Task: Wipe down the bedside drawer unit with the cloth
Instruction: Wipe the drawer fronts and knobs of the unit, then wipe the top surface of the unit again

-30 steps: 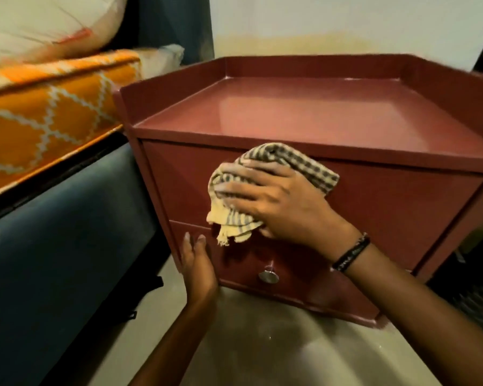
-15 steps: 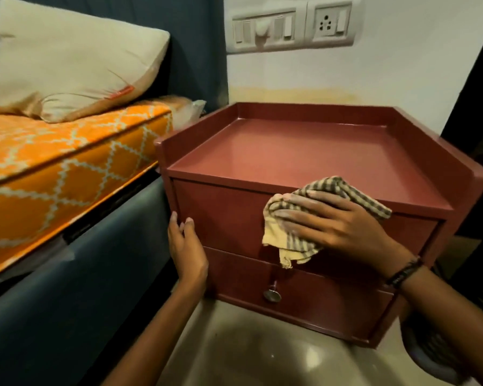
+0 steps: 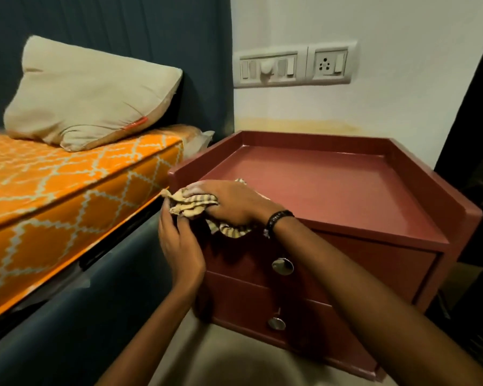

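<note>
Nearest, the left hand [image 3: 180, 246] braces flat against the front left corner of the drawer unit [image 3: 354, 196], fingers together. Just beyond, the right hand [image 3: 229, 203] presses the bunched cloth [image 3: 191, 206] onto that corner's rim. The unwiped top stretches away right and rearward, likeliest next.

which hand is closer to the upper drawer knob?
Left. The left hand grips the unit's front-left corner, level with the upper knob and beside it. The right hand presses the cloth on the top front edge, higher up.
</note>
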Demonstrator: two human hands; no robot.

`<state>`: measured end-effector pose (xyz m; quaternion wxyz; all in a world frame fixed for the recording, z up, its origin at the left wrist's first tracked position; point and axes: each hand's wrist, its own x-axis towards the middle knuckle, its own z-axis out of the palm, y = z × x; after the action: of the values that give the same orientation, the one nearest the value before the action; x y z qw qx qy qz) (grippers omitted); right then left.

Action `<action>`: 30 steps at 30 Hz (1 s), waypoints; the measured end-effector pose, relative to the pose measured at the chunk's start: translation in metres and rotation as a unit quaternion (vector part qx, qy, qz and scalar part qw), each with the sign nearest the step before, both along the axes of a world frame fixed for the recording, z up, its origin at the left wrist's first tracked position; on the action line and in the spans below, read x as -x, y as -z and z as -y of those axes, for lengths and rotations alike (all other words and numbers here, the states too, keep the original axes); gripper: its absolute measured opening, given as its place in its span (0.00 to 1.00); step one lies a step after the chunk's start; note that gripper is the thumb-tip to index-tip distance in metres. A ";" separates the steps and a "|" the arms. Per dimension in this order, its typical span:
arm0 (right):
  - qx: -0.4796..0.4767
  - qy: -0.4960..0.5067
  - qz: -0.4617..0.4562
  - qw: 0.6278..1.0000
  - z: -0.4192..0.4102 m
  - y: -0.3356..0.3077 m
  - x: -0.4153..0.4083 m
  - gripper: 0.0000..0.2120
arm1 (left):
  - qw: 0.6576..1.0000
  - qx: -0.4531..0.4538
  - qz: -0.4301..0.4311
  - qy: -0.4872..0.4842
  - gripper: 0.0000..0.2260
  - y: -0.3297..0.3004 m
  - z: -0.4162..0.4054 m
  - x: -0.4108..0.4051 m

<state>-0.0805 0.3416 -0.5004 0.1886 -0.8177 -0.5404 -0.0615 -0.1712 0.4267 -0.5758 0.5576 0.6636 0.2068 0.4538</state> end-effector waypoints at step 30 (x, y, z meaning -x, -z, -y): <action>-0.068 0.726 -0.016 0.684 0.189 -0.006 -0.214 0.28 | 0.732 -0.524 -0.312 0.305 0.16 -0.136 -0.086 -0.192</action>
<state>0.1337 0.1530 -0.4939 0.1485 -0.9401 0.2308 -0.2024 0.0204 0.5123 -0.4399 0.1343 0.9823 -0.1145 0.0632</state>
